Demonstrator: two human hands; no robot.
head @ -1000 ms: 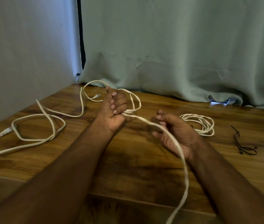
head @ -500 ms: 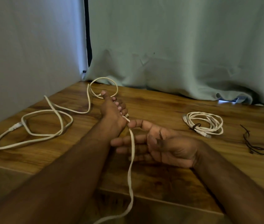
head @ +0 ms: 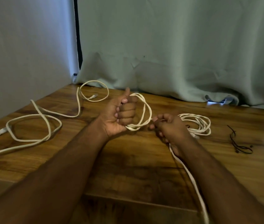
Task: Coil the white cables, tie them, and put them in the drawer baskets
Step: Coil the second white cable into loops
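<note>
My left hand [head: 121,113] grips a few loops of a white cable [head: 144,113] above the middle of the wooden table [head: 136,167], thumb up. My right hand [head: 168,126] pinches the same cable just right of the loops, and its free length runs down past my wrist off the table's front edge. A second white cable [head: 36,123] sprawls loose across the left of the table. A coiled, tied white cable [head: 200,125] lies just behind my right hand.
Thin black ties [head: 239,143] lie at the right of the table. A pale curtain [head: 176,54] hangs along the back edge, with a plain wall [head: 23,46] on the left. No drawer or basket is in view.
My left hand has turned upright and now holds wound loops of cable. My right hand has closed on the cable and moved right, drawing it to the side.
</note>
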